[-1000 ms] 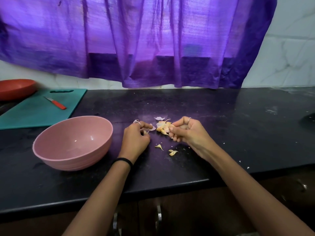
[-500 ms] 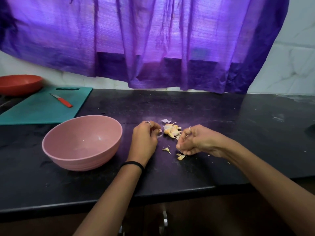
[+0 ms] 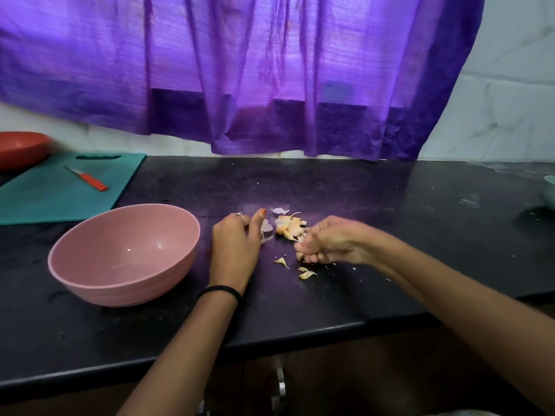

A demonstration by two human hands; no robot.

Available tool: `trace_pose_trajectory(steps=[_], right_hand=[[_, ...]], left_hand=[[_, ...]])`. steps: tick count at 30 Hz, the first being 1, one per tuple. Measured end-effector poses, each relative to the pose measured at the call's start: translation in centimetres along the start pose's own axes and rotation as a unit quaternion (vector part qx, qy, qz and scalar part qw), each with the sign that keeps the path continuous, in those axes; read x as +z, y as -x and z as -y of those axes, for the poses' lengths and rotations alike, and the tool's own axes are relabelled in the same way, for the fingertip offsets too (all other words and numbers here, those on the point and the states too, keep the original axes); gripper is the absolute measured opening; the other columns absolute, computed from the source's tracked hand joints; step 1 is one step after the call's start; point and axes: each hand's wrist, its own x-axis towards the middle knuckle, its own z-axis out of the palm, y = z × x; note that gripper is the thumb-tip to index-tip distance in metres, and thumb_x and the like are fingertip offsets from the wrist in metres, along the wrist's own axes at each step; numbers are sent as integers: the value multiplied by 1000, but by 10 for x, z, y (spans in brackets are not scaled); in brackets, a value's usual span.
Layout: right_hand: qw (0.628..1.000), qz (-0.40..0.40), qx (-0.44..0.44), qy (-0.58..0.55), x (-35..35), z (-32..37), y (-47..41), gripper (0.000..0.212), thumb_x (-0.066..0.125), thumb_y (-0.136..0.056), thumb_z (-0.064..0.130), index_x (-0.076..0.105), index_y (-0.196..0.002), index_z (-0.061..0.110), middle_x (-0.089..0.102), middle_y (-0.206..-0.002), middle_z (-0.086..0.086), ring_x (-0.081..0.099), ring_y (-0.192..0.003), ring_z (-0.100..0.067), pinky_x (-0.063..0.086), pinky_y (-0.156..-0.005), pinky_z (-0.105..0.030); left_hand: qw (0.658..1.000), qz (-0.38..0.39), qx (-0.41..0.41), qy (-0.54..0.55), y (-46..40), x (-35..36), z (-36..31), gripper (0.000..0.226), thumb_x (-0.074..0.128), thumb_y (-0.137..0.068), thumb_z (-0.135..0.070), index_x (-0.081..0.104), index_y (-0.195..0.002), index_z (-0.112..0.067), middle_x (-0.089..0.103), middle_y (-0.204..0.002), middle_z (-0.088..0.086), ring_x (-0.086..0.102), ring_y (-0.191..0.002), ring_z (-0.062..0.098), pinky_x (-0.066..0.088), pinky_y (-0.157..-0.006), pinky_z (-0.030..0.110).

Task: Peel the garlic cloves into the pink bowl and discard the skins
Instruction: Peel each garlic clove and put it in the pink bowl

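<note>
The pink bowl (image 3: 126,291) stands on the black counter at the left and looks empty inside. My left hand (image 3: 235,247) lies just right of it, fingers curled, and holds a pale garlic clove (image 3: 266,231) against the thumb. A pile of yellowish garlic skins (image 3: 289,225) lies between my hands. My right hand (image 3: 330,243) is blurred, its fingers curled down onto the counter, and pinches a scrap of skin at the fingertips. Two loose skins (image 3: 306,274) lie in front of it.
A teal cutting board (image 3: 45,202) with a red-handled knife (image 3: 90,180) lies at the back left, beside a red bowl (image 3: 18,148). A pale dish (image 3: 550,192) shows at the right edge. A purple curtain hangs behind. The counter's front edge (image 3: 300,334) runs close to me.
My right hand has drawn back from the skin pile toward me and turned its fingers down to the counter. My left hand has stayed by the bowl with the clove.
</note>
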Motion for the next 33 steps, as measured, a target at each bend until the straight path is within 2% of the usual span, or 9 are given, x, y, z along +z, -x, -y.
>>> trace_pose_trajectory(steps=[5, 8, 12, 16, 19, 23, 25, 28, 33], right_hand=[[996, -42, -38, -67, -17, 14, -1, 21, 64, -88, 0, 63, -67, 1, 63, -57, -7, 55, -47, -7, 43, -44, -13], [1000, -19, 2, 23, -6, 3, 1, 23, 66, -87, 0, 63, -64, 3, 62, -57, -8, 53, -49, -10, 44, -46, -15], [993, -42, -38, -106, -16, 1, 4, 21, 61, -87, -8, 59, -67, 0, 63, -57, -7, 53, -45, -6, 41, -41, -11], [999, -28, -19, -8, -7, -8, 5, 24, 67, -85, -2, 64, -62, 3, 62, -61, -10, 51, -45, -7, 41, -43, -13], [995, -36, -46, -86, -15, -3, 4, 27, 62, -87, -6, 61, -61, 3, 66, -64, -13, 54, -48, -8, 43, -46, -14], [999, -5, -21, 49, -1, 2, 11, 26, 64, -87, -1, 62, -62, 5, 61, -59, -9, 51, -46, -7, 41, -45, -13], [993, -13, -88, -75, -9, 16, 15, 23, 62, -88, -2, 60, -65, 3, 60, -59, -8, 52, -44, -5, 41, -42, -11], [939, -4, -116, -324, -17, 19, 18, 18, 57, -92, 6, 59, -75, 1, 59, -55, -3, 52, -42, -3, 41, -40, -7], [906, -21, -92, -413, 15, -24, -2, 15, 55, -93, 4, 57, -78, 3, 61, -56, -3, 52, -45, -3, 41, -43, -7]], left_hand=[[999, -17, 18, 34, 2, -3, -6, 24, 63, -90, -25, 64, -74, -6, 64, -74, 5, 58, -72, 19, 39, -66, 26], [998, -19, 10, 51, 3, -5, -10, 7, 66, -89, -18, 63, -89, -11, 62, -78, -2, 59, -73, 14, 38, -63, 17], [999, -21, 22, 43, 3, -4, -8, 10, 65, -88, -15, 61, -97, -13, 64, -85, -1, 61, -81, 16, 43, -70, 22], [999, -17, 39, 32, 4, -4, -10, 10, 64, -89, -15, 61, -98, -13, 66, -89, 2, 62, -82, 15, 46, -74, 24], [998, -23, 43, 30, 5, -5, -11, 10, 63, -89, -13, 62, -99, -12, 66, -89, 1, 61, -82, 14, 42, -72, 18], [998, -19, 52, 23, 5, -4, -12, 10, 63, -88, -12, 61, -98, -13, 66, -88, 1, 60, -80, 15, 42, -72, 19], [998, -16, 54, 22, 6, -4, -13, 10, 63, -89, -11, 62, -99, -13, 66, -89, 0, 60, -79, 15, 45, -73, 22], [997, -10, 66, 47, 8, -7, -16, 9, 63, -90, -13, 63, -98, -14, 66, -89, -4, 59, -74, 8, 44, -67, 11], [983, 100, 118, 97, 15, -8, -23, 8, 64, -89, -12, 71, -88, -16, 65, -73, -17, 59, -66, -5, 40, -61, 6]])
